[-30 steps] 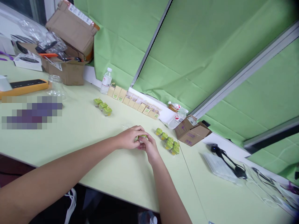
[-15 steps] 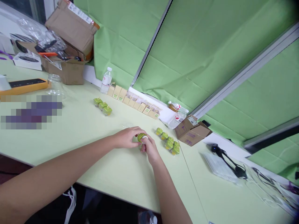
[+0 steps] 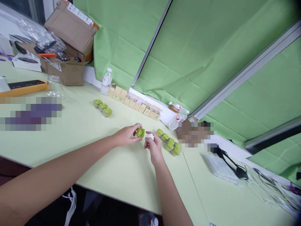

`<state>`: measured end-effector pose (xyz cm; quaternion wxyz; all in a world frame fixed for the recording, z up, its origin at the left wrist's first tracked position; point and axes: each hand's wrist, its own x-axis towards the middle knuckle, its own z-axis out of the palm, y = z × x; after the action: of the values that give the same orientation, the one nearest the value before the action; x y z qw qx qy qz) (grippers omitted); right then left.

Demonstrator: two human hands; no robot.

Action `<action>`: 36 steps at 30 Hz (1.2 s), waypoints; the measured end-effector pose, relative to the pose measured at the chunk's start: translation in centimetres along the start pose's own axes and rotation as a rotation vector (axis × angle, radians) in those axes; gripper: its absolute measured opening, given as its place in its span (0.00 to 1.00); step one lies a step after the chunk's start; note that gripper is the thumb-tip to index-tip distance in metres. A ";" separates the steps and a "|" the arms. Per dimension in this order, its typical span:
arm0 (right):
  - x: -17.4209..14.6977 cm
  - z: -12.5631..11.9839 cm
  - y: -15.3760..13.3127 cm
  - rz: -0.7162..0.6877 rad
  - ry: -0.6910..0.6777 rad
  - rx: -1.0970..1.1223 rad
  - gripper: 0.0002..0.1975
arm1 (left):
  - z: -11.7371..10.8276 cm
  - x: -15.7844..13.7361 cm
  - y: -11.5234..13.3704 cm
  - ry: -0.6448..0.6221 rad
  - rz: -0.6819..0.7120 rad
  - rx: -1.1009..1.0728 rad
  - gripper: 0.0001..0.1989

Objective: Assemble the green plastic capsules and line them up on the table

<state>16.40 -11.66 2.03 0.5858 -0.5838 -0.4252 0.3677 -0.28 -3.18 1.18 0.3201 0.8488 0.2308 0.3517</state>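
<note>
- Green plastic cap (image 3: pixel 140 132), hollow and squarish, is held above the table (image 3: pixel 117 175), on the person's side of the row of small cartons (image 3: pixel 134 102).
- Left hand (image 3: pixel 127 135) grips the cap by its outer side between thumb and fingers, in front of the cartons and left of the right hand.
- Right hand (image 3: pixel 154 147) pinches a small white piece (image 3: pixel 150 136) at its fingertips, in front of the right half of that same row; what the piece is remains too small to tell.
- Between the two hands lies a narrow gap: the cap's open mouth is turned toward the right hand and the white piece, cap and piece apart. The cap looks nearly as wide as it is deep, so no clear long axis can be told. The left hand, holding it, is the nearer.
- Green-lidded tubs (image 3: pixel 169 143), clustered off the row's right end on the person's side, sit just beyond the right hand.
- Three more green-topped tubs (image 3: pixel 102 107) stand in a line before the row's left end.
- An upright water bottle (image 3: pixel 106 81) marks the cartons' left end; clear bottles (image 3: pixel 180 118) lie past the right.
- Far left of the cartons, a glass-clear jar (image 3: pixel 54 84) stands near an open cardboard box (image 3: pixel 70 72).
</note>
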 end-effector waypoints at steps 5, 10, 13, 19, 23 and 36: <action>0.4 0.2 0.5 -0.035 0.076 -0.144 0.19 | 0.1 0.0 -0.2 -0.003 -0.009 -0.005 0.18; 0.9 -0.2 1.6 -0.112 0.052 -0.200 0.21 | 0.1 0.1 -0.3 0.022 -0.035 0.017 0.19; 1.2 -0.5 2.2 -0.143 0.053 -0.216 0.21 | 0.0 0.1 -0.4 0.050 -0.058 0.038 0.19; 1.3 -0.5 2.3 -0.142 0.073 -0.215 0.24 | 0.0 0.1 -0.5 0.056 -0.070 0.047 0.21; 1.2 -0.6 2.1 -0.220 0.062 -0.272 0.20 | 0.0 0.1 -0.5 0.046 -0.074 0.058 0.20; 1.7 -1.3 2.7 -0.214 0.148 -0.480 0.20 | 0.2 0.1 -0.8 0.057 -0.060 0.049 0.19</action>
<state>18.35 -10.46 -0.46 0.4956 -0.6831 -0.5155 0.1486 -0.18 -2.66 0.60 0.3029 0.8388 0.2735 0.3603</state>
